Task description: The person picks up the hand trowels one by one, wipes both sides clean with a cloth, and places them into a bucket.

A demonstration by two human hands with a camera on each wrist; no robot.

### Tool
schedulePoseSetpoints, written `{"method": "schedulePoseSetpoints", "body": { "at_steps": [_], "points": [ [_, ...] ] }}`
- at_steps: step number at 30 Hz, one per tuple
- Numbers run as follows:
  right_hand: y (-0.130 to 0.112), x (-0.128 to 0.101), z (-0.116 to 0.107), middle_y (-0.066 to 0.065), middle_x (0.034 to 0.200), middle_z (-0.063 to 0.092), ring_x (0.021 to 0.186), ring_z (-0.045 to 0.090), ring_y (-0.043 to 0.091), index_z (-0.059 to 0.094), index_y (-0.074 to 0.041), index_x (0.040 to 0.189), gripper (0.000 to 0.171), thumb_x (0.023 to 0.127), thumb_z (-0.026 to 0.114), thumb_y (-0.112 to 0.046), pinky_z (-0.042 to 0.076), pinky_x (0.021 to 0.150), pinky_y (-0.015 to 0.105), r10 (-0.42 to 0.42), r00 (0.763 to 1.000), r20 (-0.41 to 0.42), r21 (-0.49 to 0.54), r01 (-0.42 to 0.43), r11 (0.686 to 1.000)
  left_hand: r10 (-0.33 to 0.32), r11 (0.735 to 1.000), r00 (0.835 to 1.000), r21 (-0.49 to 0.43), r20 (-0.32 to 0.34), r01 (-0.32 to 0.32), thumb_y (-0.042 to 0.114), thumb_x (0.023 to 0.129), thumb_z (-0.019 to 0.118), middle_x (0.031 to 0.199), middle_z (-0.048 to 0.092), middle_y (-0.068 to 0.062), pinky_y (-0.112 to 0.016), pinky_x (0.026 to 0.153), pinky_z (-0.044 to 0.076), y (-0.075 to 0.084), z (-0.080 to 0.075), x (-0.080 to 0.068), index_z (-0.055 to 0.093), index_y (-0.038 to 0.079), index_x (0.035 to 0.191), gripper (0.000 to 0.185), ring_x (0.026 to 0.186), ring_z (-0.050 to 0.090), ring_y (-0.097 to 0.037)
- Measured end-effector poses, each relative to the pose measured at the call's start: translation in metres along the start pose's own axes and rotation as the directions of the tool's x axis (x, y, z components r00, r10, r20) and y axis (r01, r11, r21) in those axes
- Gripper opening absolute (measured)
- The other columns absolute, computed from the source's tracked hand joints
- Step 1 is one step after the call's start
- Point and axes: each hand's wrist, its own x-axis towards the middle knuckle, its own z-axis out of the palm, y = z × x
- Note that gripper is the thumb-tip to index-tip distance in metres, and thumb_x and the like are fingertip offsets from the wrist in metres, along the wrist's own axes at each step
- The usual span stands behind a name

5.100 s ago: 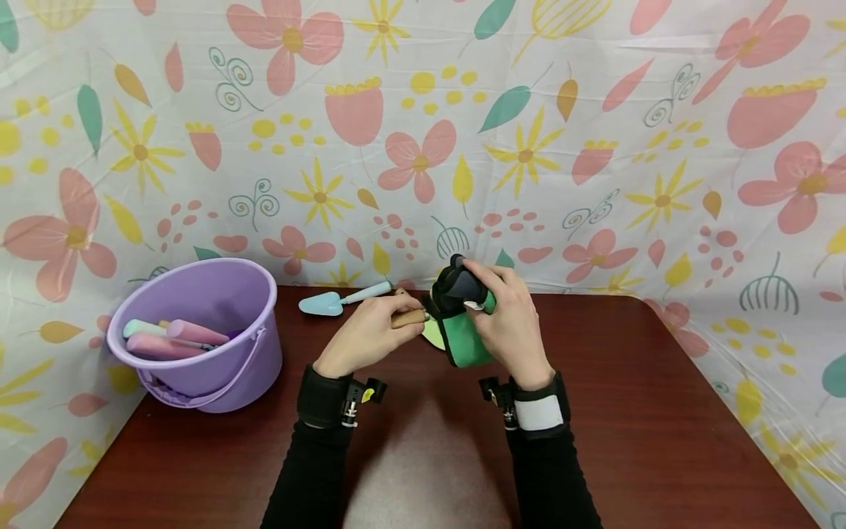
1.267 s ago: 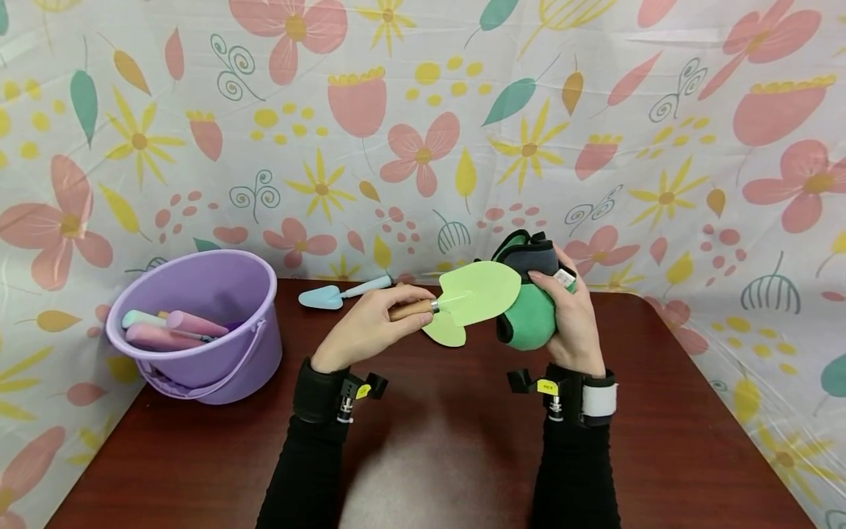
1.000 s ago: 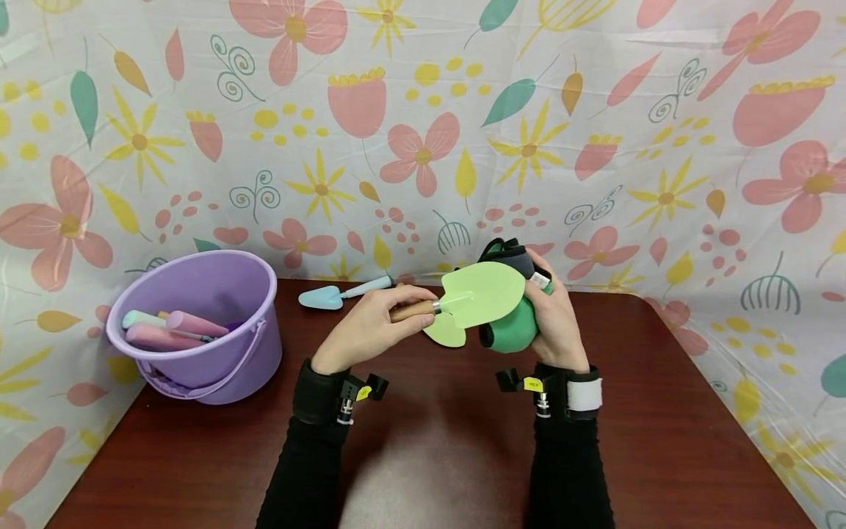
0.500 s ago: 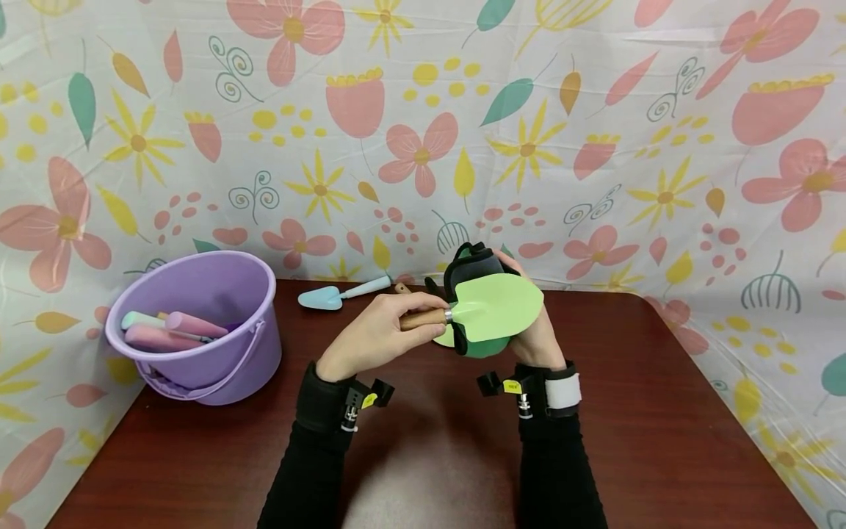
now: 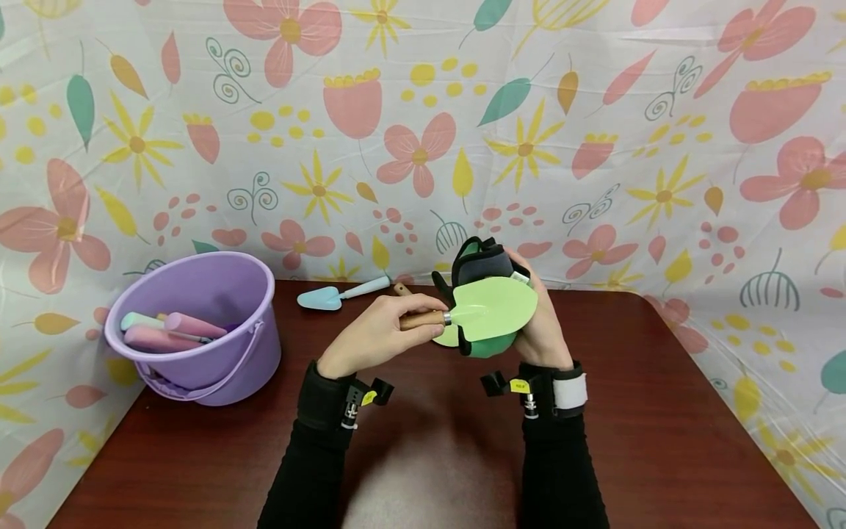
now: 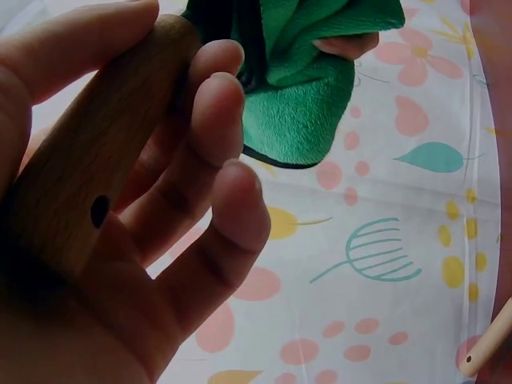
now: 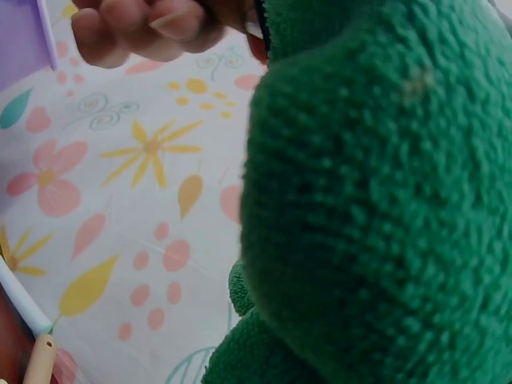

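My left hand point(image 5: 396, 317) grips the wooden handle point(image 6: 96, 160) of a light green trowel point(image 5: 497, 308), held level above the table with its blade pointing right. My right hand point(image 5: 540, 323) holds a bunched green and black cloth point(image 5: 481, 266) right behind the blade, touching it. The left wrist view has the green cloth point(image 6: 312, 88) just past my fingers point(image 6: 216, 120). That cloth point(image 7: 376, 200) fills most of the right wrist view, with my left fingers point(image 7: 144, 32) at the top.
A second light green blade point(image 5: 446, 338) lies on the dark red table point(image 5: 661, 411) under the hands. A blue trowel point(image 5: 330, 295) lies at the back. A purple bucket point(image 5: 218, 367) with pink and mint handles stands at the left. Floral sheeting point(image 5: 595, 147) walls the table.
Over the last second my right hand brought the cloth left and down behind the trowel blade. The blade now covers the cloth's front. The left hand shifted slightly right.
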Motion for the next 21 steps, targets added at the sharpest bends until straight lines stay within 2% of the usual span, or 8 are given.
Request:
{"method": "schedulePoseSetpoints", "body": {
  "at_steps": [3, 7, 15, 21],
  "points": [
    [-0.001, 0.0, -0.002, 0.008, 0.114, 0.053, 0.082, 0.059, 0.014, 0.026, -0.007, 0.152, 0.053, 0.104, 0.048, -0.011, 0.051, 0.075, 0.025, 0.008, 0.999, -0.048, -0.022, -0.009, 1.0, -0.013, 1.0, 1.0, -0.008, -0.002, 0.013, 0.033, 0.095, 0.067, 0.105, 0.067, 0.017, -0.028, 0.081, 0.051, -0.002, 0.0, 0.0, 0.067, 0.023, 0.119, 0.026, 0.096, 0.064, 0.0],
    [-0.003, -0.001, -0.006, 0.011, 0.137, 0.04, 0.092, 0.056, 0.015, 0.021, -0.007, 0.154, 0.059, 0.102, 0.05, -0.008, 0.05, 0.078, 0.025, 0.009, 0.996, -0.088, -0.039, -0.012, 0.999, -0.028, 0.999, 1.0, -0.018, -0.003, 0.028, 0.033, 0.094, 0.067, 0.106, 0.068, 0.017, -0.028, 0.084, 0.05, -0.004, -0.001, 0.0, 0.068, 0.025, 0.116, 0.023, 0.099, 0.064, 0.0],
    [-0.008, -0.001, -0.01, 0.018, 0.15, 0.025, 0.117, 0.049, 0.023, 0.021, -0.009, 0.154, 0.061, 0.1, 0.05, 0.001, 0.049, 0.088, 0.028, 0.002, 0.991, -0.136, -0.044, -0.008, 0.999, -0.071, 0.995, 0.998, -0.069, -0.004, 0.07, 0.032, 0.093, 0.068, 0.108, 0.068, 0.013, -0.029, 0.084, 0.05, -0.008, -0.003, -0.001, 0.068, 0.026, 0.115, 0.022, 0.1, 0.063, -0.001],
    [-0.013, -0.002, -0.012, 0.017, 0.152, 0.023, 0.125, 0.045, 0.026, 0.021, -0.01, 0.154, 0.064, 0.099, 0.052, 0.001, 0.047, 0.095, 0.031, 0.01, 0.983, -0.186, -0.074, -0.024, 0.997, -0.114, 0.982, 0.993, -0.152, 0.008, 0.113, 0.02, 0.093, 0.069, 0.116, 0.068, 0.001, -0.028, 0.088, 0.05, -0.01, -0.004, -0.001, 0.067, 0.016, 0.118, 0.025, 0.108, 0.063, -0.005]
  ]
}}
